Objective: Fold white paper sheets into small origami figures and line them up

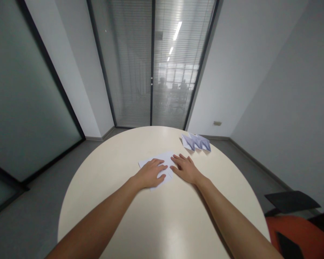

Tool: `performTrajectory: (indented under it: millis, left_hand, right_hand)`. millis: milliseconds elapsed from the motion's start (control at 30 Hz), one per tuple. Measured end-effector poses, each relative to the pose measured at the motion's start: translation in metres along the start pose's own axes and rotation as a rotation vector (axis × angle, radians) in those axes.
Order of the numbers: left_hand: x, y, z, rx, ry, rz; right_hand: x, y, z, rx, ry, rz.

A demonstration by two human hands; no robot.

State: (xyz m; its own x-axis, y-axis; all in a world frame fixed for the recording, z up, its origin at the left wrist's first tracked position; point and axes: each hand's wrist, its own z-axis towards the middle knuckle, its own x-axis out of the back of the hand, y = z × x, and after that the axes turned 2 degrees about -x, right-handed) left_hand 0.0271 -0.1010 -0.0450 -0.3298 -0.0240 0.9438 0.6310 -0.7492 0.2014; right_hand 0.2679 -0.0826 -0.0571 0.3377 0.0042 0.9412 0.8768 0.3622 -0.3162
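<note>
White paper (pixel 166 157) lies on the round table, with creases or overlapping edges near its lower right corner. My left hand (pixel 152 172) rests over the left part of this paper, fingers apart and pointing right. At the paper's right edge is my right hand (pixel 185 168), its fingers spread and the fingertips touching or just above the sheet. Both hands partly cover the paper, so I cannot tell whether it is one sheet or more. Neither hand grips anything that I can see.
Several folded paper pieces (pixel 196 142) stand overlapping near the table's far right edge. The cream round table (pixel 110 216) fills the foreground. A red and black chair (pixel 299 233) is at the lower right. Behind the table are a blind-covered glass partition (pixel 132 72) and a wall socket (pixel 217 123).
</note>
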Motion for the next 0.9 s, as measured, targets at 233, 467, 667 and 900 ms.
performTrajectory:
  millis: [233, 467, 667, 900]
  left_hand:
    - [0.005, 0.003, -0.002, -0.027, -0.017, -0.005]
    - [0.001, 0.001, 0.0, 0.002, -0.005, 0.009]
    - [0.0, -0.003, 0.0, 0.06, -0.005, 0.055]
    - [-0.003, -0.009, -0.001, 0.172, 0.02, 0.097]
  right_hand:
    - [-0.001, 0.004, 0.003, 0.002, 0.037, 0.025]
    - [0.005, 0.007, -0.001, 0.077, -0.042, 0.025]
    - [0.008, 0.0, -0.004, 0.169, -0.083, 0.022]
    - [0.012, -0.01, -0.006, 0.265, -0.099, 0.05]
